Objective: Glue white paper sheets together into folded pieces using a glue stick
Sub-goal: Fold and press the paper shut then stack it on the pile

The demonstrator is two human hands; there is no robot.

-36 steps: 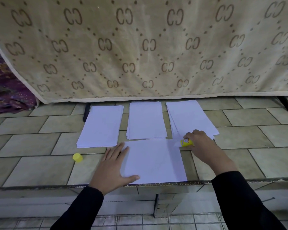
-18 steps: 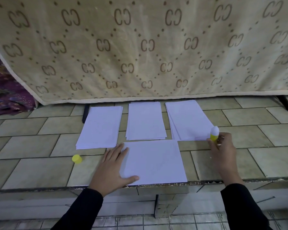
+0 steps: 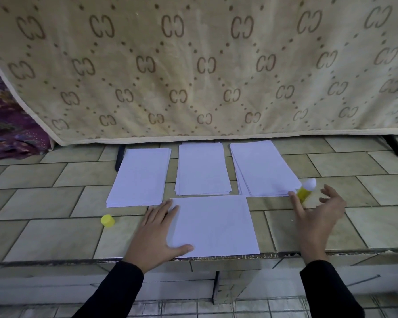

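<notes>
Work surface: a tiled table (image 3: 55, 237), seen from the head view.

1. Front sheet (image 3: 214, 226): one white sheet lies flat at the near edge of the table, centred between the two hands.
2. Left hand (image 3: 159, 232): it rests palm-down on the left margin of the front sheet. The fingers are straight and point away from the person. The thumb is spread along the sheet's near left corner. Nothing is gripped.
3. Right hand (image 3: 317, 216): it is raised just off the table to the right of the front sheet. The fingers are spread and relaxed, and it holds nothing. The outer fingers are motion-blurred.
4. Glue stick (image 3: 306, 191): a yellow tube with white glue exposed at the top. It stands slightly tilted on the table at the near right corner of the right stack (image 3: 262, 168). It sits just beyond the right hand, in the gap between the hand's leftmost digit and the other fingers. That digit lies right beside the tube; contact cannot be confirmed.
5. Yellow cap (image 3: 107, 220): it lies on the table left of the left hand, well apart from the glue stick.
6. Middle stack (image 3: 202, 168) and left stack (image 3: 139, 177): both lie behind the front sheet, in a row with the right stack.
7. A patterned beige cloth (image 3: 193, 65) hangs behind the stacks.
</notes>
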